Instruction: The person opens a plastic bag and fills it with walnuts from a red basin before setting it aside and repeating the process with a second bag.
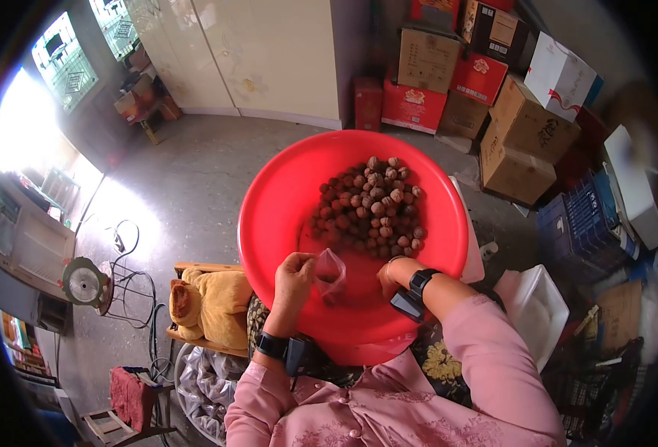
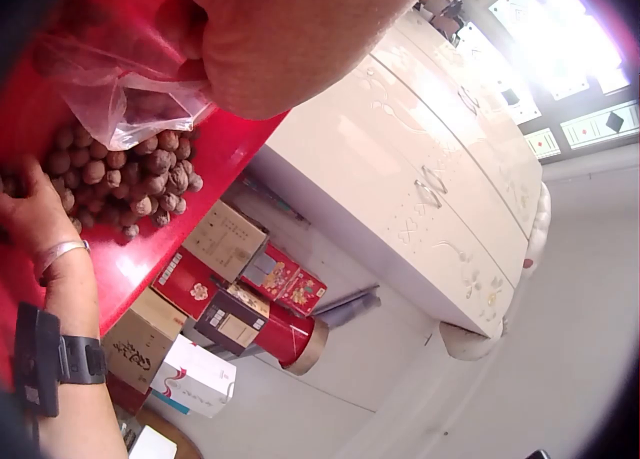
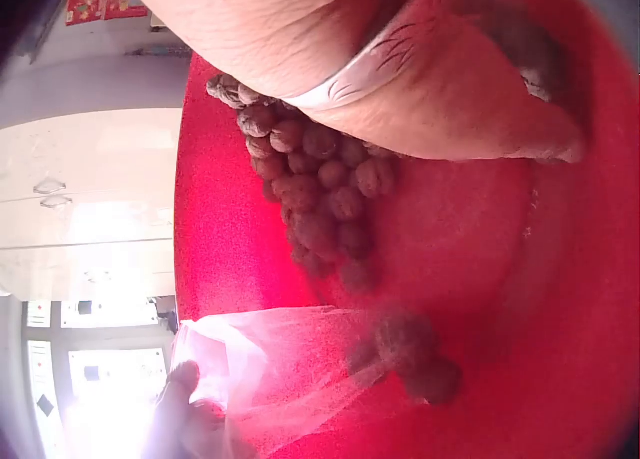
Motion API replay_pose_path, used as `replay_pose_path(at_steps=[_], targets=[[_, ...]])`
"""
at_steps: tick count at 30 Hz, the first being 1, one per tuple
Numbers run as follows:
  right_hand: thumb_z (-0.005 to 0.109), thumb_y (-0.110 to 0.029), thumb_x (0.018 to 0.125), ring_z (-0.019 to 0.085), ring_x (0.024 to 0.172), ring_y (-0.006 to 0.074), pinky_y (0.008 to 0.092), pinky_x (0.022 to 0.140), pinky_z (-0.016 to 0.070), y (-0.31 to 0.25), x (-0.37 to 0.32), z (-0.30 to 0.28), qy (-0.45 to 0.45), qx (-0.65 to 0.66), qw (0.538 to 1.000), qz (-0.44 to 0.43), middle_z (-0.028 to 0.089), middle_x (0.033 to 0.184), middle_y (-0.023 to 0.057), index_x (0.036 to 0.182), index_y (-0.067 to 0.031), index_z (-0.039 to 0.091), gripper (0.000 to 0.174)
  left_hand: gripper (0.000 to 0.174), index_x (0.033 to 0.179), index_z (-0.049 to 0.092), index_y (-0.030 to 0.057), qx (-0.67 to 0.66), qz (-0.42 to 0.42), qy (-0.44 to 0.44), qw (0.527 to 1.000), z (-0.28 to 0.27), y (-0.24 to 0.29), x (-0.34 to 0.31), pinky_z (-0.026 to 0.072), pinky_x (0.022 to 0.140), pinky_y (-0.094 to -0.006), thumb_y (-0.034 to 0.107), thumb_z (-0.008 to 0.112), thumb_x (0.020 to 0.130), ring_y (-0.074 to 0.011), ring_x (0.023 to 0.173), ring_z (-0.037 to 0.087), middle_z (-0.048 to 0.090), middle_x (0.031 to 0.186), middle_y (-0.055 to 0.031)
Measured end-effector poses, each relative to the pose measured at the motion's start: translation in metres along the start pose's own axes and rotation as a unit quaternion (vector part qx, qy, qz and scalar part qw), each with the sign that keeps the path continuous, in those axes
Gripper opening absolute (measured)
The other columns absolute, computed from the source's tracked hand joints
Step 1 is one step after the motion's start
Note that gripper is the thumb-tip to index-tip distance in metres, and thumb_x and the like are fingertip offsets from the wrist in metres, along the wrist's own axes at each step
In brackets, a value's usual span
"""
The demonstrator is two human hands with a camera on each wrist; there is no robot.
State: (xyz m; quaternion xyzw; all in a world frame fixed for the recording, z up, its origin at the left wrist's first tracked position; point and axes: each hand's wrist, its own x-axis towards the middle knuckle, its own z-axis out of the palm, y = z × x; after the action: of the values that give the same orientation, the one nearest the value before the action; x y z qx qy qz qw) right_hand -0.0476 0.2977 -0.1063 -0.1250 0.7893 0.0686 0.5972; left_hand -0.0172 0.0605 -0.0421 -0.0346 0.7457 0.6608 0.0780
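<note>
My left hand (image 1: 293,279) pinches the rim of a clear plastic bag (image 1: 330,270) over the front of a red basin (image 1: 273,197). A few walnuts (image 3: 405,344) lie in the bottom of the bag. A pile of brown walnuts (image 1: 373,201) covers the far right part of the basin. To the right of the bag, low in the basin, my right hand (image 1: 394,274) has its fingers curled around walnuts (image 3: 540,74), partly hidden behind the thumb. A bracelet (image 2: 62,251) circles the right wrist.
Stacked boxes (image 1: 485,82) stand beyond the basin at the right. A white foam box (image 1: 541,305) is close by my right arm. On the left are a chair with a yellow plush cover (image 1: 217,305), a tub of filled plastic bags (image 1: 206,380) and a small fan (image 1: 85,283).
</note>
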Motion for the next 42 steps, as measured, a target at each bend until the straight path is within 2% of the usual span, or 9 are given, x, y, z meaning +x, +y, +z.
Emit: replay_pose_path(at_steps=[3, 10, 16, 19, 23, 26, 29, 34, 42], targets=[[0.062, -0.027, 0.075, 0.068, 0.093, 0.0252, 0.0391, 0.075, 0.0532, -0.024, -0.062, -0.010, 0.009, 0.038, 0.999, 0.010, 0.070, 0.104, 0.0096, 0.104, -0.0044, 0.071, 0.037, 0.015, 0.098, 0.065, 0.0030, -0.008, 0.013, 0.000, 1.000, 0.001, -0.007, 0.003, 0.0346, 0.043, -0.0195, 0.016, 0.060, 0.092, -0.0037, 0.049, 0.045, 0.056, 0.065, 0.0018], [0.057, -0.021, 0.075, 0.066, 0.099, 0.0290, 0.0400, 0.081, 0.0531, 0.006, 0.118, 0.025, -0.037, -0.240, 0.961, -0.133, 0.068, 0.111, 0.0102, 0.117, -0.0072, 0.065, 0.045, 0.013, 0.097, 0.063, -0.0018, -0.001, -0.006, -0.008, 1.000, 0.001, 0.003, -0.001, 0.0439, 0.055, -0.0211, 0.009, 0.058, 0.091, -0.0069, 0.060, 0.055, 0.061, 0.074, -0.0020], [0.063, -0.021, 0.074, 0.066, 0.097, 0.0283, 0.0414, 0.083, 0.0533, -0.020, -0.010, 0.003, 0.094, 0.061, 0.991, -0.072, 0.067, 0.111, 0.0098, 0.132, -0.0126, 0.051, 0.060, 0.014, 0.097, 0.063, -0.0022, -0.008, -0.009, -0.007, 1.000, 0.000, 0.003, 0.000, 0.0434, 0.055, -0.0212, 0.009, 0.058, 0.092, -0.0065, 0.060, 0.054, 0.060, 0.073, -0.0015], [0.075, -0.022, 0.071, 0.065, 0.089, 0.0154, 0.0359, 0.069, 0.0504, -0.012, -0.034, -0.004, 0.077, 0.381, 0.908, -0.157, 0.066, 0.098, 0.0025, 0.107, -0.0145, 0.059, 0.040, 0.013, 0.097, 0.063, -0.0019, 0.006, -0.005, -0.007, 1.000, -0.001, 0.001, 0.000, 0.0429, 0.054, -0.0209, 0.009, 0.059, 0.092, -0.0060, 0.059, 0.054, 0.060, 0.071, -0.0006], [0.074, -0.019, 0.076, 0.060, 0.072, 0.0147, 0.0326, 0.061, 0.0476, -0.004, -0.028, -0.011, 0.127, 0.453, 0.853, -0.225, 0.062, 0.090, 0.0008, 0.106, -0.0130, 0.058, 0.035, 0.016, 0.099, 0.065, 0.0034, -0.007, 0.021, -0.005, 1.000, 0.000, -0.005, 0.002, 0.0347, 0.042, -0.0201, 0.017, 0.059, 0.092, -0.0046, 0.047, 0.045, 0.055, 0.064, 0.0012], [0.067, -0.005, 0.079, 0.056, 0.056, 0.0130, 0.0282, 0.047, 0.0462, 0.006, -0.023, -0.014, 0.081, 0.648, 0.669, -0.354, 0.057, 0.077, 0.0044, 0.098, -0.0071, 0.053, 0.024, 0.016, 0.099, 0.065, 0.0033, -0.014, 0.018, -0.005, 1.000, 0.000, -0.006, 0.003, 0.0348, 0.042, -0.0200, 0.017, 0.059, 0.092, -0.0047, 0.048, 0.045, 0.055, 0.064, 0.0012], [0.066, -0.012, 0.084, 0.057, 0.056, 0.0139, 0.0280, 0.047, 0.0475, 0.008, -0.045, -0.023, 0.109, 0.658, 0.637, -0.388, 0.057, 0.076, 0.0042, 0.099, -0.0081, 0.052, 0.020, 0.016, 0.098, 0.064, 0.0031, -0.010, 0.023, -0.006, 1.000, 0.000, -0.006, 0.002, 0.0352, 0.042, -0.0201, 0.017, 0.059, 0.092, -0.0049, 0.049, 0.046, 0.056, 0.065, 0.0009], [0.060, -0.038, 0.092, 0.058, 0.057, 0.0171, 0.0272, 0.044, 0.0456, 0.003, -0.066, -0.028, 0.074, 0.774, 0.420, -0.468, 0.059, 0.080, 0.0066, 0.100, -0.0101, 0.053, 0.030, 0.016, 0.098, 0.064, 0.0030, 0.004, 0.026, -0.002, 1.000, 0.001, -0.001, 0.001, 0.0361, 0.042, -0.0204, 0.016, 0.059, 0.092, -0.0056, 0.050, 0.047, 0.056, 0.065, 0.0003], [0.065, -0.041, 0.088, 0.060, 0.058, 0.0141, 0.0243, 0.040, 0.0452, -0.003, -0.073, -0.028, 0.121, 0.804, 0.414, -0.409, 0.061, 0.078, 0.0043, 0.098, -0.0136, 0.054, 0.032, 0.013, 0.096, 0.063, -0.0009, -0.022, -0.009, -0.002, 1.000, 0.001, 0.005, -0.002, 0.0414, 0.052, -0.0201, 0.010, 0.060, 0.091, -0.0059, 0.059, 0.052, 0.058, 0.070, -0.0001]])
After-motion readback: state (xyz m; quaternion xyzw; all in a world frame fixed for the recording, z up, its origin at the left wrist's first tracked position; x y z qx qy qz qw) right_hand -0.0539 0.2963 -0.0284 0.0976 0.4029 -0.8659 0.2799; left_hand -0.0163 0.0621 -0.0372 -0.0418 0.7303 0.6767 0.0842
